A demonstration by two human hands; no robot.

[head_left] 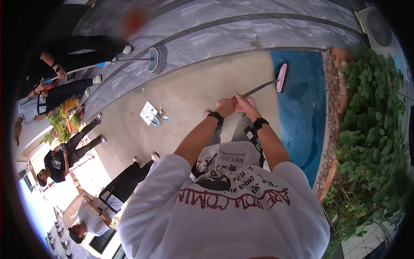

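Observation:
Both my hands are closed around the upper part of a dark pole (263,87) with a long, narrow pink head (281,78). I cannot tell whether it is a broom, a squeegee or a mop. My left hand (225,107) and my right hand (246,105) are close together at the pole's near end, in front of my body. From there the pole slants away to the right. Its pink head rests on, or just above, a blue, wet-looking strip (299,112). Beside that strip lies a beige floor (194,86), where I stand in pink shoes.
A brick edging (330,86) and leafy plants (366,134) border the right side. A grey tiled step (207,36) runs along the far side. At left, a person holds a mop (154,60); others stand nearby. Papers (149,113) and small items lie on the floor.

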